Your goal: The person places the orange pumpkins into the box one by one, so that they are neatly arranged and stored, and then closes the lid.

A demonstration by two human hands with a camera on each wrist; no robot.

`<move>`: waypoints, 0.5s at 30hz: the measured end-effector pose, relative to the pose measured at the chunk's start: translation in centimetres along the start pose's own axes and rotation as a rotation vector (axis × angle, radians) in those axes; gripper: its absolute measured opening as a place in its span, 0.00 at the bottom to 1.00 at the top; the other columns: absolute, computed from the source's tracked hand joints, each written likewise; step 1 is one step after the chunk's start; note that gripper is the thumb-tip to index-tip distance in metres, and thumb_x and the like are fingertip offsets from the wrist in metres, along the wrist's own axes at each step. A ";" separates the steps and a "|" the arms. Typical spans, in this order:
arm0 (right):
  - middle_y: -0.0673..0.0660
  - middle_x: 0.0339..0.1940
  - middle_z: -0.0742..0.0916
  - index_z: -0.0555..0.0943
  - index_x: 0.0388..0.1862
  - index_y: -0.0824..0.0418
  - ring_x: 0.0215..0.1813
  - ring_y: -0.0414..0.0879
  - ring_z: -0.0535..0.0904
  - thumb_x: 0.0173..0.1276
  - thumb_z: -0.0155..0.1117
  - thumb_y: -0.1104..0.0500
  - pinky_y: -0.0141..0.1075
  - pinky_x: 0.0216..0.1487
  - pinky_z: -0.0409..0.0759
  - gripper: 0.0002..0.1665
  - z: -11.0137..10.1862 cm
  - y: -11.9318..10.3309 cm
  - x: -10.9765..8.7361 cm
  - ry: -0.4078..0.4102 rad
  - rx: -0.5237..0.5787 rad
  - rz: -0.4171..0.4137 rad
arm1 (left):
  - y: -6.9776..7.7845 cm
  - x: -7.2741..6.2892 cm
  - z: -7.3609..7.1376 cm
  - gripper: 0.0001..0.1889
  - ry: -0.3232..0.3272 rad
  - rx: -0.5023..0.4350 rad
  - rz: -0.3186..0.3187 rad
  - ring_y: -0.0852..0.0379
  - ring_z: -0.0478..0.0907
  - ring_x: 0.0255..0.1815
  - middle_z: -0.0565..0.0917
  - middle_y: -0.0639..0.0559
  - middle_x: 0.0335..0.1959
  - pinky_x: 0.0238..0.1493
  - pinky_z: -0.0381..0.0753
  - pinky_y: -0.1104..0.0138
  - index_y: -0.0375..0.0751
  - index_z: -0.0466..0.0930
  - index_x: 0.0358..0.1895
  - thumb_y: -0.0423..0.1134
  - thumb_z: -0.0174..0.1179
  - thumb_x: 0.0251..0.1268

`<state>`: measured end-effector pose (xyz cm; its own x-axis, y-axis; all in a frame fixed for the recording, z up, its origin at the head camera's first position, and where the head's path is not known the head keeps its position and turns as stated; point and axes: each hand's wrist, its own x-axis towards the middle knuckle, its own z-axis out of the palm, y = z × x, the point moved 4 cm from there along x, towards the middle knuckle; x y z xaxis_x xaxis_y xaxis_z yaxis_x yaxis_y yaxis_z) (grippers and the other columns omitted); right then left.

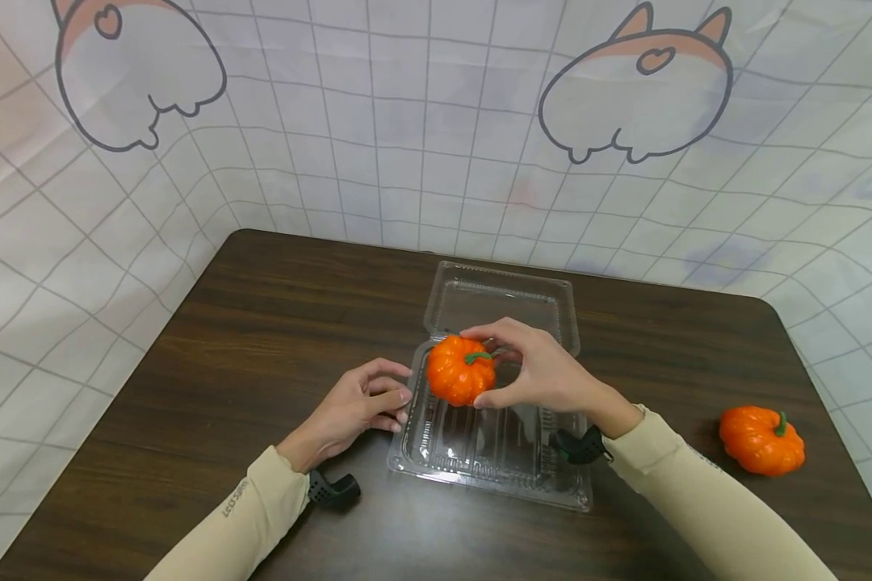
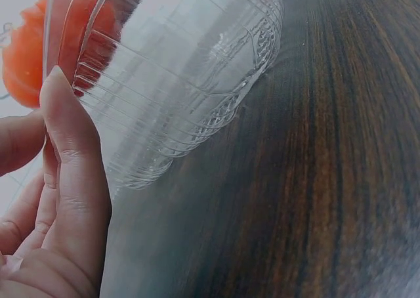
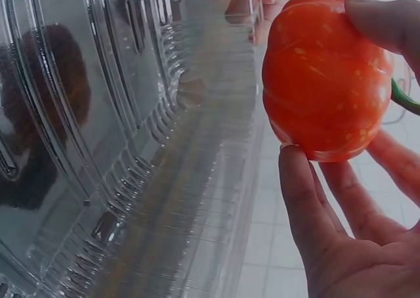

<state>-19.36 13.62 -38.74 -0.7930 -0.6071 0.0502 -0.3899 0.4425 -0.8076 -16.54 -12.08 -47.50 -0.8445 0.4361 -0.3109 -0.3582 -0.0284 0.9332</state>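
Note:
My right hand grips a small orange pumpkin with a green stem, thumb on one side and fingers on the other. The right wrist view shows this pumpkin raised above the floor of a clear plastic clamshell container. Its hinged lid lies folded back toward the wall. At the container's left edge, my left hand pinches the rim between thumb and fingers. Up close in the left wrist view, the ribbed container wall stands beside those fingertips.
A second orange pumpkin sits near the right side of the dark wooden table. White grid-patterned cloth with cartoon figures hangs behind and around the table. Each wrist carries a black strap device, such as the left one.

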 end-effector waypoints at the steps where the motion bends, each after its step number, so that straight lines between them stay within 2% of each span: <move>1: 0.52 0.63 0.82 0.77 0.70 0.50 0.60 0.49 0.82 0.52 0.85 0.53 0.46 0.64 0.86 0.45 0.0 0.1 0.0 -0.003 -0.002 0.002 | 0.0 0.0 0.0 0.25 0.001 0.000 0.000 0.57 0.82 0.31 0.86 0.52 0.39 0.36 0.89 0.69 0.38 0.68 0.67 0.34 0.66 0.71; 15: 0.52 0.59 0.82 0.78 0.69 0.50 0.58 0.47 0.83 0.50 0.87 0.50 0.45 0.61 0.87 0.46 0.9 0.7 0.0 -0.056 -0.059 0.030 | -0.2 0.2 0.0 0.26 0.019 0.005 -0.004 0.57 0.82 0.31 0.86 0.52 0.39 0.36 0.90 0.68 0.38 0.69 0.67 0.37 0.67 0.71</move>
<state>-19.25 13.33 -39.79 -0.7778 -0.6284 -0.0083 -0.3942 0.4981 -0.7723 -16.66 -12.04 -47.74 -0.8506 0.4187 -0.3182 -0.3599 -0.0223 0.9327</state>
